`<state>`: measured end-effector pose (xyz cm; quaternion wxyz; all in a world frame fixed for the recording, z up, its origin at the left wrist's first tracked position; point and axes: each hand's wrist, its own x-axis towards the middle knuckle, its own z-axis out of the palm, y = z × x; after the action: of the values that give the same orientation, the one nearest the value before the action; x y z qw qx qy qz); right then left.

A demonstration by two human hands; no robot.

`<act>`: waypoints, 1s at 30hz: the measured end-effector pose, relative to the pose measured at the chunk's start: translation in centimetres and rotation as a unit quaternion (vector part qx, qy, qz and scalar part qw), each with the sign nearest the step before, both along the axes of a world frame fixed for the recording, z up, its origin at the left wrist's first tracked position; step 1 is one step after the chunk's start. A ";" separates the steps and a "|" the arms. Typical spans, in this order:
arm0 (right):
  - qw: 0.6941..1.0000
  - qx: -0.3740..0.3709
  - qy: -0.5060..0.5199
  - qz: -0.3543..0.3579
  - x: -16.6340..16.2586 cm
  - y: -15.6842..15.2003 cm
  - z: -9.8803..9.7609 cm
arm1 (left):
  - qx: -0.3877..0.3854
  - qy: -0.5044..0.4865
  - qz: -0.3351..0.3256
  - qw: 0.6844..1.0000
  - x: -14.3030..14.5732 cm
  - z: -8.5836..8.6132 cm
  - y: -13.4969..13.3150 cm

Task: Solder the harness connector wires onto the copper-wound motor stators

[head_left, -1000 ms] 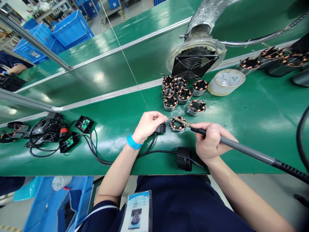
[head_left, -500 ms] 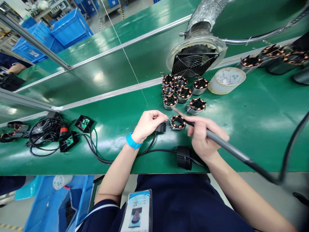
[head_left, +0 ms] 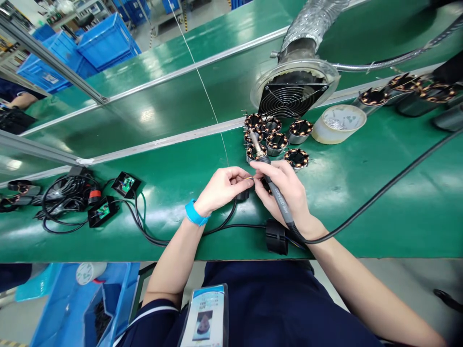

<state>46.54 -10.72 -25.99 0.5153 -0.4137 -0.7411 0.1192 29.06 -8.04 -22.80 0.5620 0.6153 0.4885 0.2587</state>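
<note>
My left hand (head_left: 221,187) is closed in a pinch on thin wires beside a black connector (head_left: 241,195). My right hand (head_left: 285,193) holds a soldering iron (head_left: 269,180), its shaft lying along the hand and its tip pointing away toward the stators. The fingertips of both hands meet over a stator that my right hand mostly hides. A black cable runs from the connector to a black round part (head_left: 277,236) at the bench's near edge.
Several copper-wound stators (head_left: 275,140) cluster behind my hands, below a fume extractor fan (head_left: 292,96). A tape roll (head_left: 338,123) lies to the right. Black cables and small circuit boards (head_left: 103,211) lie at left. More stators (head_left: 408,86) sit far right. A blue bin (head_left: 72,308) stands below the bench.
My right hand swung the soldering iron from a pen grip with its tip on the stator to lying along the hand, tip pointing away. Its fingers moved left to meet my left hand.
</note>
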 end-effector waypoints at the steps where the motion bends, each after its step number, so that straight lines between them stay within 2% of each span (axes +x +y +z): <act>1: 1.000 -0.001 -0.001 -0.004 0.0 -0.1 0.0 | -0.003 0.005 -0.006 1.000 -0.1 0.0 0.0; 7: 1.000 -0.009 0.002 -0.021 0.3 -0.6 -0.4 | -0.007 0.012 -0.021 1.000 -0.2 -0.2 0.4; 13: 1.000 -0.014 0.004 -0.022 0.3 -0.7 -0.6 | -0.032 -0.018 0.004 0.999 -0.1 -0.7 0.6; 21: 1.000 -0.005 0.000 -0.020 0.4 -0.7 -0.7 | -0.027 0.005 -0.009 1.000 -0.1 -0.5 0.5; 30: 0.999 -0.011 -0.030 -0.019 0.4 -0.9 -0.4 | -0.072 -0.064 0.009 0.995 0.1 -1.1 0.6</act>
<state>46.95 -11.67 -26.35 0.4900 -0.4368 -0.7470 0.1049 29.11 -7.45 -23.89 0.6324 0.5510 0.4748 0.2665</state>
